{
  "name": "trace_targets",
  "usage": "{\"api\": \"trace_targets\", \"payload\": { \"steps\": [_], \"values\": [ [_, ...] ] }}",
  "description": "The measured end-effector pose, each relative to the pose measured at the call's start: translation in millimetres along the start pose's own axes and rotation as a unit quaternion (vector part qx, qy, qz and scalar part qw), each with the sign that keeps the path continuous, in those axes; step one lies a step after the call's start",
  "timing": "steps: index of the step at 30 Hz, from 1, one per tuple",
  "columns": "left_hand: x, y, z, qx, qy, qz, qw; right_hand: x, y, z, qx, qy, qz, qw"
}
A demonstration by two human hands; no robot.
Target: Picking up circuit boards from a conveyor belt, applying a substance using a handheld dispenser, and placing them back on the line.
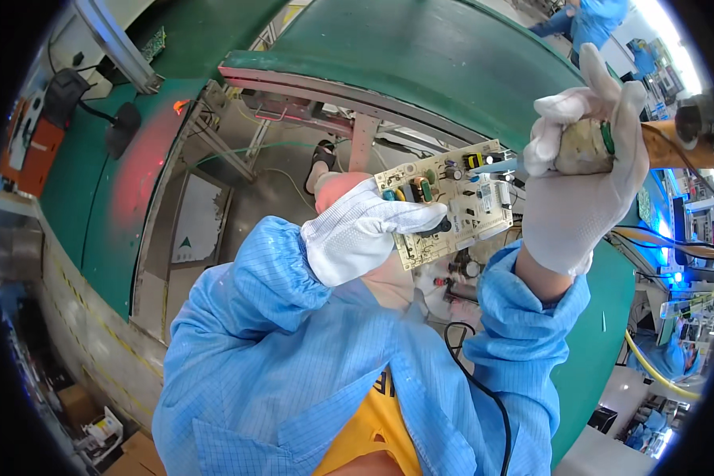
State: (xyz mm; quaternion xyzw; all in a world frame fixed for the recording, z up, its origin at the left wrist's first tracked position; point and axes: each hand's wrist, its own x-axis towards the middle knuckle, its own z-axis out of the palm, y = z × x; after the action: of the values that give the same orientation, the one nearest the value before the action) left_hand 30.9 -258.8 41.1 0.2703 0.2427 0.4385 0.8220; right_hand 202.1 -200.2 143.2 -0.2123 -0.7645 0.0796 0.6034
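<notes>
green workbench (389, 63), board (462, 208) in left fingers (416, 216)

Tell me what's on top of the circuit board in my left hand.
The circuit board bears a yellow-and-black component, a small cylinder and a green-sided part. Your left hand covers part of its left side; anything under it there is hidden.

The flat beige rectangular circuit board (452, 216) looks smooth and stiff, its small raised components (454, 173) glossy plastic and metal. The left white cloth glove (345, 238) and right white cloth glove (575, 214) are matt, with a dotted texture. A rounded tan lump (581, 148) appears rough. The loose blue smock (238, 381) is creased, fine-gridded cloth. The long green far worktop (373, 40) is smooth, faintly glossy; the silver post (117, 47) at far left looks metal.
</notes>
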Motion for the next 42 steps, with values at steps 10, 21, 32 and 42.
{"api": "trace_targets", "payload": {
  "steps": [10, 21, 32, 42],
  "values": [
    [0, -12, 14, 0.018, -0.001, 0.023, 1.000, -7, 11, -3, 0.020, 0.011, 0.002, 1.000],
    [-3, -10, 10, 0.052, 0.008, 0.018, 0.998, 3, 7, 4, 0.371, -0.022, 0.106, 0.922],
    [-8, -17, -3, 0.224, -0.027, 0.224, 0.948, -2, 12, -5, 0.198, 0.026, 0.161, 0.967],
    [-13, -3, 15, -0.025, 0.028, -0.001, 0.999, -3, 0, -17, 0.080, 0.054, 0.194, 0.976]
  ]
}}
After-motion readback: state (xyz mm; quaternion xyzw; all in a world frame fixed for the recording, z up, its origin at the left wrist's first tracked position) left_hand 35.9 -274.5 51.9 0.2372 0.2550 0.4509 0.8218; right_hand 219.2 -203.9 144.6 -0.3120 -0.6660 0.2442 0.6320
